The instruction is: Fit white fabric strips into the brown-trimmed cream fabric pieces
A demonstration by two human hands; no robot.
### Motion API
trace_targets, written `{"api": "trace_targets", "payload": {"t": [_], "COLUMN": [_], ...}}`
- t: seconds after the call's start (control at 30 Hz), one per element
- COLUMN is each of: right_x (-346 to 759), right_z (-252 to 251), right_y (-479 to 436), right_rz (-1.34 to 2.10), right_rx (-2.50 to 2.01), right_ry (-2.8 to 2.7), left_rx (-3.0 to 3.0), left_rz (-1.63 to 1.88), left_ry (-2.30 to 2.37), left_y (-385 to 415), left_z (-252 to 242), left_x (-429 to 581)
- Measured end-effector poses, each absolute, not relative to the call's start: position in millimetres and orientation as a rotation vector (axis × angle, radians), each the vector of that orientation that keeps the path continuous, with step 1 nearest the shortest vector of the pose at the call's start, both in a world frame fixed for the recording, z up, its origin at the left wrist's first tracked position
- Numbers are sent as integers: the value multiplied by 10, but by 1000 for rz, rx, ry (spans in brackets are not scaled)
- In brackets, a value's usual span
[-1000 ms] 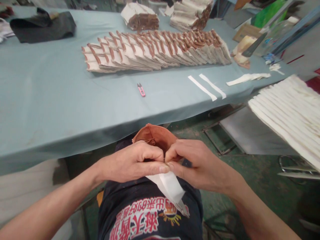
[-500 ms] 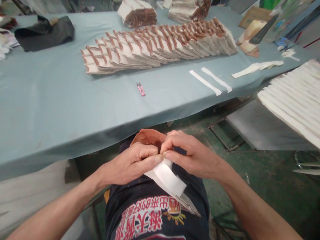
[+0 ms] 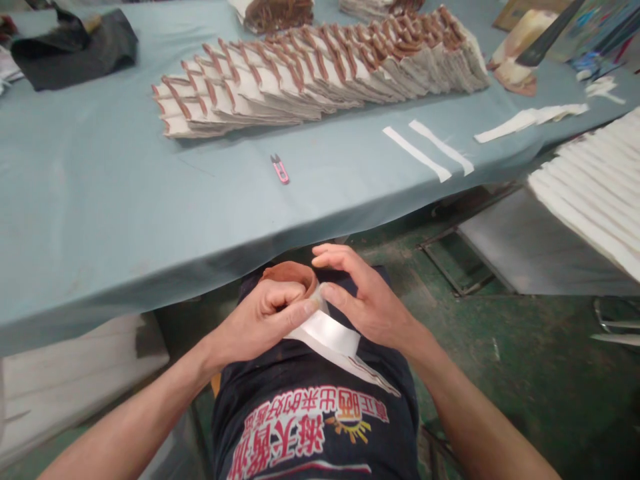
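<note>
Above my lap, my left hand (image 3: 265,317) is closed, its thumb pressed on a curved brown-and-white band (image 3: 293,272) that looks like leather or cloth. A glossy white strip (image 3: 335,335) comes out from under that thumb and hangs over the apron. Beneath it runs a longer white piece with dark lines near its end (image 3: 370,373). My right hand (image 3: 363,293) is open, fingers apart, with its thumb tip close to the band's right side; whether it touches, I cannot tell.
On the blue-covered table (image 3: 125,220) lie pink thread snips (image 3: 280,171), two white strips (image 3: 417,153) and a long row of folded brown-edged white pieces (image 3: 300,80). A black cloth item (image 3: 75,50) lies far left. Stacked white pieces (image 3: 595,180) stand at right.
My right hand has released its pinch, and its fingers have spread and lifted off the band. The left hand keeps hold. The view has tilted down slightly, so the table sits higher.
</note>
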State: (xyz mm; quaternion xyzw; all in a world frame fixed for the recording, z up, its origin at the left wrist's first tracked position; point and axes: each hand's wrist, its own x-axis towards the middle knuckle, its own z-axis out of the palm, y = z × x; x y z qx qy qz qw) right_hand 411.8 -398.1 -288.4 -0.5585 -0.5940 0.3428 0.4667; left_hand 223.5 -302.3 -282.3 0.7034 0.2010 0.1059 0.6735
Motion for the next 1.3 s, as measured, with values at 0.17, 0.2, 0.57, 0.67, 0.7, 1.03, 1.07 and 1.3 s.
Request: {"api": "trace_targets", "payload": {"t": [0.17,0.2,0.57,0.67,0.7,1.03,1.07,1.3], "right_x": [3970,3940,3738,3687,3697,4478,4470,3983], "right_z": [-2915,-2912,-3130,-3275,-3288,-2719,-2650,-2468], "right_y": [-4176,-4207,-4334,-4456,-4525,-4871,-4798,-3980], "right_rz": [1007,977,1306,1344,1362,764,635,565], "right_rx": [-1688,-1758,-1728,-1601,-1575,-2044,-1991,-1079], "right_ry": [-1417,-1398,-914,-810,-822,-1306,-1325,-1639], "left_rx": [1811,1835,1384,1236,1239,1910,1933,2238], "left_rz": [484,495,577,554,572,678,657,417], "left_ry": [570,592,784,789,785,298,270,129], "left_y": [-3041,-3037,-3132,-3194,-3195,-3103,-3100,-3043], "left_z": [-2856,-2885,-3103,-3127,-3102,-2600,-2586,-2325], "left_x": [2218,2212,2283,2313,2305,2175,2189,2217]}}
